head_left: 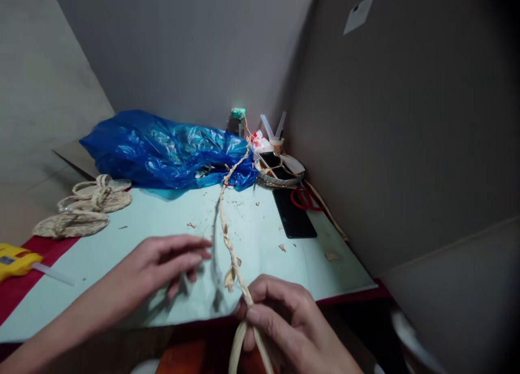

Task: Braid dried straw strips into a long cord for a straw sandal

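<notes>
A pale twisted straw cord (227,236) runs from the back of the table toward me, with a loose scrap of fibre hanging from it. My right hand (284,320) pinches its near end between thumb and fingers, at the point where two strands (238,347) part and drop below the table edge. To the left of the cord, my left hand (174,263) hovers over the table with its fingers apart and nothing in them. The cord's far end passes by a green-capped jar (238,122).
A blue plastic bag (162,152) lies at the back. Woven straw sandals (77,222) and a yellow glue gun (18,260) are on the left. On the right are a black phone (294,217), red-handled scissors (304,199) and a round basket (278,180). Walls stand behind and right.
</notes>
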Available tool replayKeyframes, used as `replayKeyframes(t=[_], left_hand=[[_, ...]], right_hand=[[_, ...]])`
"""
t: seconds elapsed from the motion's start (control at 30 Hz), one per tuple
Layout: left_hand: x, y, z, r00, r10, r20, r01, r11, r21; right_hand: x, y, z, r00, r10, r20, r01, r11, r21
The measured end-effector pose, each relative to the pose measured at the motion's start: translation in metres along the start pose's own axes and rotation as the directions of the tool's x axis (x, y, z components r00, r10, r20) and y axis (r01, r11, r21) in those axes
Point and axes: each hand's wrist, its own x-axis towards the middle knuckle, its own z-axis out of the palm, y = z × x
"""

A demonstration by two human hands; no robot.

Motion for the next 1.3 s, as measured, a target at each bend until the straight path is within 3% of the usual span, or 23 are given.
replayKeyframes(t=[0.07,0.2,0.3,0.47,0.67,0.77,0.9,1.1,1.3], left_hand=[[0.015,0.005,0.006,0.993,-0.068,0.093,0.073,0.996,-0.055],[0.022,-0.006,0.029,0.932,-0.148,0.332,0.229,0.948,-0.220],[0.018,-0.014,0.038,0.939,-0.133,0.318,0.207,0.955,-0.213],[0.019,-0.013,0.036,0.960,-0.119,0.254,0.137,0.989,-0.055],[0.018,-0.010,0.039,0.984,0.014,0.179,-0.010,1.000,-0.028],[0.017,-0.013,0.043,0.978,-0.030,0.209,0.073,0.976,-0.203],[0.015,-0.015,0.044,0.936,-0.112,0.332,0.248,0.882,-0.401],[0.017,-0.019,0.039,0.900,-0.094,0.425,0.261,0.898,-0.354],[0.017,-0.019,0.039,0.892,-0.054,0.448,0.238,0.900,-0.365]], right_hand=[[0.002,-0.005,0.001,1.000,-0.012,-0.001,0.012,0.996,0.085],[0.004,0.004,0.003,1.000,0.013,0.010,-0.014,0.987,0.161],[0.002,0.011,0.004,0.993,0.104,0.054,-0.115,0.955,0.274],[-0.002,0.005,0.004,0.974,0.208,0.091,-0.227,0.903,0.364],[-0.005,-0.001,0.005,0.974,0.222,0.040,-0.221,0.904,0.365],[-0.004,0.002,0.004,0.974,0.216,0.061,-0.223,0.895,0.387],[-0.005,0.006,0.000,0.973,0.194,0.126,-0.228,0.889,0.398],[-0.006,0.010,-0.003,0.980,0.174,0.094,-0.198,0.878,0.436],[-0.001,0.008,-0.002,0.977,0.104,0.184,-0.182,0.855,0.485]])
